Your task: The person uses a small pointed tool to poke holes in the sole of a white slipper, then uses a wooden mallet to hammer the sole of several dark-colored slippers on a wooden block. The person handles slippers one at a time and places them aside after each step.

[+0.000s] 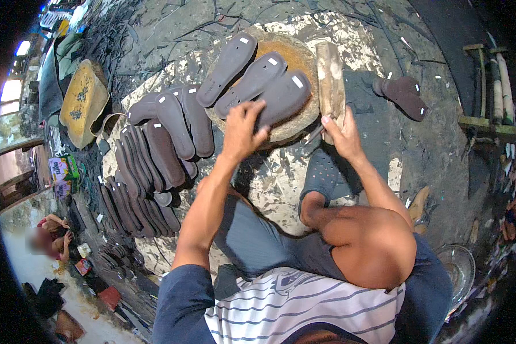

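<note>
Only the head view here, looking straight down on someone sitting low on a rough, paint-splashed floor (269,178).

Dead centre, a bit toward 12 o'clock, there's a round wooden block (295,57) with 3 dark shoe soles fanned across it. The left hand (243,129) is on the nearest sole (284,97), fingers curled over its lower end, so it's got a grip on that one. The other 2 soles (229,66) sit just beside it toward 10 o'clock, each with a little white tag at the tip.

The right hand (344,135) is at about 1 o'clock from the middle, wrapped around the bottom of a chunky wooden mallet (329,80) that lies against the right edge of the block. Looks like a closed grip, thumb on the near side.

Off at 9 o'clock there's a big overlapping pile of soles (155,155), same dark brown, running down toward 8 o'clock in rows. 1 more pair of soles (404,94) lies well apart at 2 o'clock. A yellowish slab (83,100) sits at 10 o'clock near the edge.

Down at 6 o'clock you get the person's striped shirt (304,309) and a bare knee (372,246), and a grey clog (327,175) is on the right foot, just under the right hand. Another person is crouched way out at 8 o'clock, too small to make out what they're doing.
</note>
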Available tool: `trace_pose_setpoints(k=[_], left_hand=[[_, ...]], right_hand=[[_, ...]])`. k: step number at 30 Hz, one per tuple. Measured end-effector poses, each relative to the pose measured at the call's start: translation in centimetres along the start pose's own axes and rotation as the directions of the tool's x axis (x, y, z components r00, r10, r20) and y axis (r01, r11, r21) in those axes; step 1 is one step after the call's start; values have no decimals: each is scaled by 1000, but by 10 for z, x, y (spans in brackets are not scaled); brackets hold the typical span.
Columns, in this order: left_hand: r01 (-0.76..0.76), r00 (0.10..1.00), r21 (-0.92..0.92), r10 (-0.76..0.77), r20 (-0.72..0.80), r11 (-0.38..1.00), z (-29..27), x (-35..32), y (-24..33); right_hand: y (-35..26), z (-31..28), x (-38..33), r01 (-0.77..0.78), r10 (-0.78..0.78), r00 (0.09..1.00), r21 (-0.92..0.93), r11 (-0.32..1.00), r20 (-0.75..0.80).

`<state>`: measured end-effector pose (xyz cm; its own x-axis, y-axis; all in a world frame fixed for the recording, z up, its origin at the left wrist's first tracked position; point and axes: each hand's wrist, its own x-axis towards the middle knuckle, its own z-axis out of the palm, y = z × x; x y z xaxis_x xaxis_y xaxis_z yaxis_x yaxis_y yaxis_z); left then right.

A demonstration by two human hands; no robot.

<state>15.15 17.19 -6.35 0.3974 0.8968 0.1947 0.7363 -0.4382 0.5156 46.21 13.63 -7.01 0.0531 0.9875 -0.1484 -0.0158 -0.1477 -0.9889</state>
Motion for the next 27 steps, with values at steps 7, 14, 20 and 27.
trace_pose_setpoints(k=[7, 14, 20, 27], left_hand=[[127, 982, 183, -149, 113, 975, -21, 66, -29], [436, 897, 151, -442, 1, 887, -59, 75, -71], [-7, 999, -347, -11, -48, 938, -30, 122, 92], [694, 631, 71, -558, -538, 716, -56, -27, -136]], right_hand=[[17, -3, 29, 15, -13, 999, 53, 998, -42], [0, 60, 30, 83, -87, 996, 159, 984, 22], [59, 31, 42, 7, -4, 993, -24, 1000, 120], [17, 62, 31, -34, 32, 993, 15, 999, 112]])
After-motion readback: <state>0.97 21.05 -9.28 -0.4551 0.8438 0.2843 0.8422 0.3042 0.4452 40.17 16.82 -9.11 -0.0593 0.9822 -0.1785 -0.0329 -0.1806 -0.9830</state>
